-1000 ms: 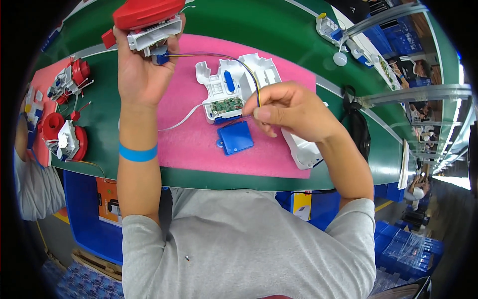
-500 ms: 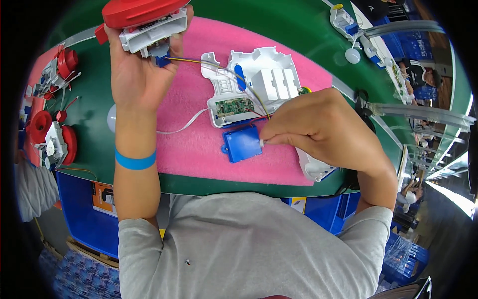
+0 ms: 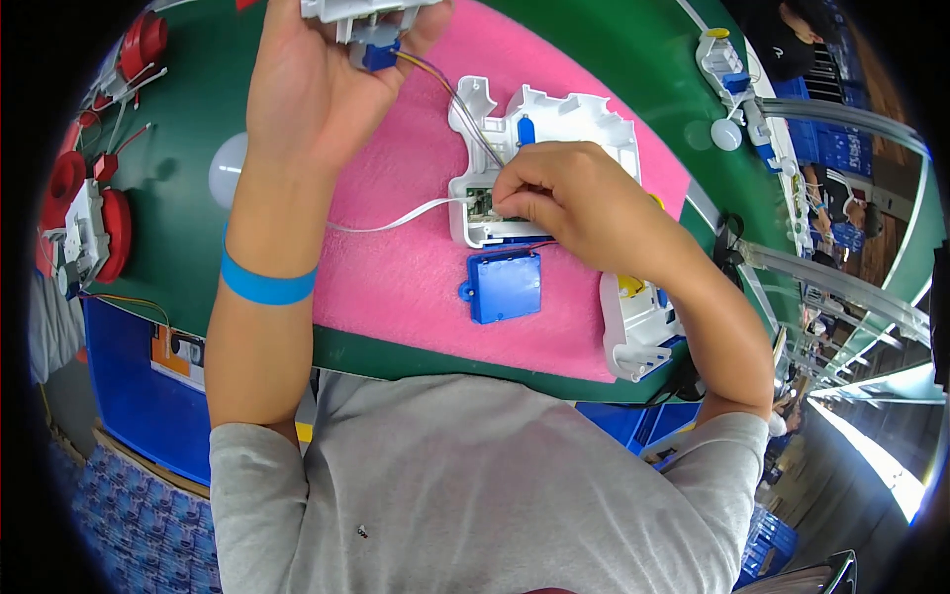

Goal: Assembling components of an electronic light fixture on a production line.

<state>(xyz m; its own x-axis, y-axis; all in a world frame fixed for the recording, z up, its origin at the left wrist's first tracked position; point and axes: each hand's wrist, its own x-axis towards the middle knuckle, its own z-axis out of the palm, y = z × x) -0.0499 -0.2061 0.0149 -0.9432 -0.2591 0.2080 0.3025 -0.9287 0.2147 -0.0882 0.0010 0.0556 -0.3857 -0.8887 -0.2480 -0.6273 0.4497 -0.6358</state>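
Observation:
Partly cut off by the upper edge, a white plastic part (image 3: 364,10) rests in my left hand (image 3: 322,104), whose fingers are curled round it. A small blue motor (image 3: 378,55) hangs under the part. Its thin coloured wires (image 3: 453,97) run down to my right hand (image 3: 584,203), which pinches their end over a green circuit board (image 3: 479,204). My fingertips hide the plug and part of the board. The board sits in an open white housing (image 3: 569,111) that holds a blue strip (image 3: 525,130).
A blue box-shaped part (image 3: 507,287) lies on the pink mat (image 3: 396,282), wired toward the housing. Nearer right is another white shell (image 3: 623,332). A white ribbon cable (image 3: 401,220) leaves the housing leftward. Red and white assemblies (image 3: 91,233) stand at left, beside a white ball (image 3: 228,170).
My right hand has moved from beside the blue box up and left onto the circuit board, carrying the wire end. My left hand, with the white part, has shifted up and right.

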